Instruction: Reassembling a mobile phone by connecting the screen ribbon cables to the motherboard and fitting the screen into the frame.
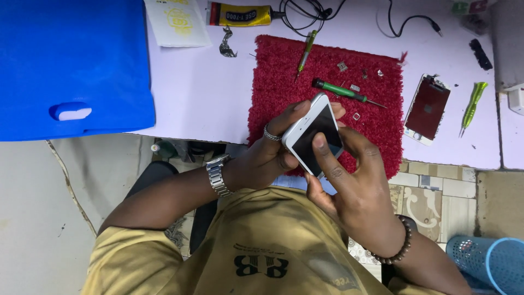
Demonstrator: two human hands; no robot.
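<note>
I see the phone held above the red mat's near edge, long axis tilted up-left to down-right, my left hand gripping its left side while my right hand cradles below, thumb on the glass.

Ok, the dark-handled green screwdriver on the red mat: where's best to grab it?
Take the green screwdriver by its thick dark handle end at upper left, coming from above. It lies flat on the red mat, thin tip pointing right toward small loose metal parts, so avoid that end.
</note>
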